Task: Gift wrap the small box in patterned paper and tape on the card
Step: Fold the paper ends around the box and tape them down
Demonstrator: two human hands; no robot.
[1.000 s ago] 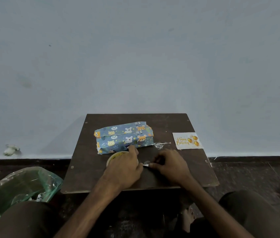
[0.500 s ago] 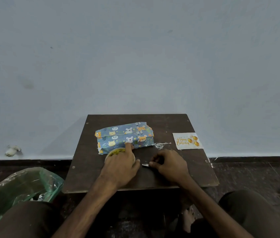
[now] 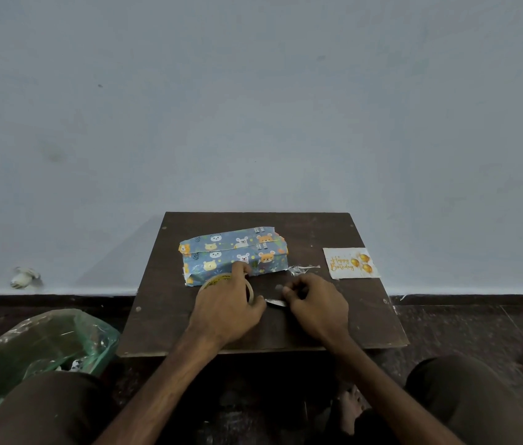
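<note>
The small box point(image 3: 232, 254), wrapped in blue paper with bear and mouse faces, lies on the dark wooden board point(image 3: 163, 316). Just in front of it my left hand point(image 3: 226, 308) grips a roll of clear tape point(image 3: 213, 281), which it mostly hides. My right hand point(image 3: 316, 305) pinches the tape's free end point(image 3: 275, 302), and a short strip is stretched between the two hands. The white "Happy Birthday" card point(image 3: 350, 262) with gold balloons lies flat at the board's right edge, apart from both hands.
A crumpled scrap of clear tape point(image 3: 300, 270) lies to the right of the box. A green plastic bag point(image 3: 38, 345) with scraps sits on the floor at the left. The pale wall point(image 3: 253, 123) rises just behind the board. My knees flank the board's near edge.
My hands have hardly moved. My left index finger has shifted slightly along the near side of the box.
</note>
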